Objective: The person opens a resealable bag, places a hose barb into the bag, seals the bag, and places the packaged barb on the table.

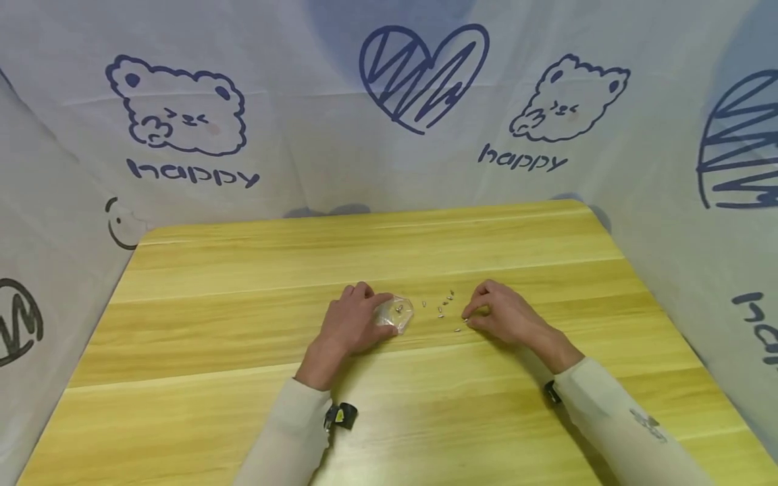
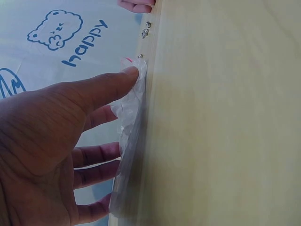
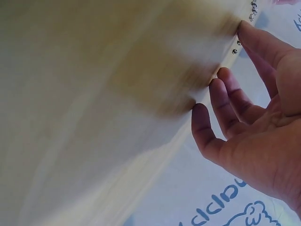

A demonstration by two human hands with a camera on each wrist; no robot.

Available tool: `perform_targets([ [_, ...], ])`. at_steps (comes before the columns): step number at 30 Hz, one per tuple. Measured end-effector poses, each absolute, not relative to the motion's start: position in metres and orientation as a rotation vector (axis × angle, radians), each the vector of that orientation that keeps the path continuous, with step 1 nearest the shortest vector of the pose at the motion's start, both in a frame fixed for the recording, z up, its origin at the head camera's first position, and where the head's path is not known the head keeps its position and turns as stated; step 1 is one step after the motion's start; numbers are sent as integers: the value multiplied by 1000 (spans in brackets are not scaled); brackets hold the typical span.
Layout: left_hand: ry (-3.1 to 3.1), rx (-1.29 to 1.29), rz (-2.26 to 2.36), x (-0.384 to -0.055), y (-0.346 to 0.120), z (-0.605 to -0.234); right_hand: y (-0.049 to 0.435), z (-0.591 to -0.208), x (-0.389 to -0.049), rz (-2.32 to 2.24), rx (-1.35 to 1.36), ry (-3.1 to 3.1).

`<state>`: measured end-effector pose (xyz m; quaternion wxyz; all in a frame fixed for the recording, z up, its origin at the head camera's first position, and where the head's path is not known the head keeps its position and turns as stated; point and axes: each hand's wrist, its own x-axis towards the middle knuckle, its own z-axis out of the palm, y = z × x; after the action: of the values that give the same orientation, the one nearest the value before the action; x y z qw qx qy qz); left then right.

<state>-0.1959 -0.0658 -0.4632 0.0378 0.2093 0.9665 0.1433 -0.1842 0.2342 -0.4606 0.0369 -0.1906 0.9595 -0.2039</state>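
Observation:
My left hand [image 1: 358, 320] holds a small clear plastic bag [image 1: 404, 325] against the table, its thumb on one edge and fingers on the other. The bag has a reddish strip at its mouth in the left wrist view, and a few tiny silvery metal pieces [image 1: 399, 309] show within its outline. To the right, my right hand [image 1: 501, 314] rests its fingertips on the wood, thumb and fingers apart. One tiny metal piece [image 1: 466, 320] lies right at those fingertips, and another piece [image 1: 458, 330] lies just nearer to me.
Several more metal pieces [image 1: 446, 304] are scattered on the wooden table [image 1: 365, 250] between the bag and my right hand. White cloth [image 1: 304, 121] with blue drawings hangs behind the table and at both sides. Dark bands [image 1: 345, 415] circle both wrists.

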Motion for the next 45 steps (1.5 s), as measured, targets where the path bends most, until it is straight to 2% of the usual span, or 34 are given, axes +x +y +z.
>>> perform_targets([
  [15,2974,656,438,-199,-66,-460,227,-454,-186,-374,-700,2909],
  [25,2946,654,427,-197,-66,-458,214,-445,-190,-758,-744,2881],
  [32,2958,669,412,-195,-68,-461,187,-439,-195,-967,-663,2858],
  [45,2947,667,427,-194,-69,-458,149,-449,-204,-906,-678,2775],
])
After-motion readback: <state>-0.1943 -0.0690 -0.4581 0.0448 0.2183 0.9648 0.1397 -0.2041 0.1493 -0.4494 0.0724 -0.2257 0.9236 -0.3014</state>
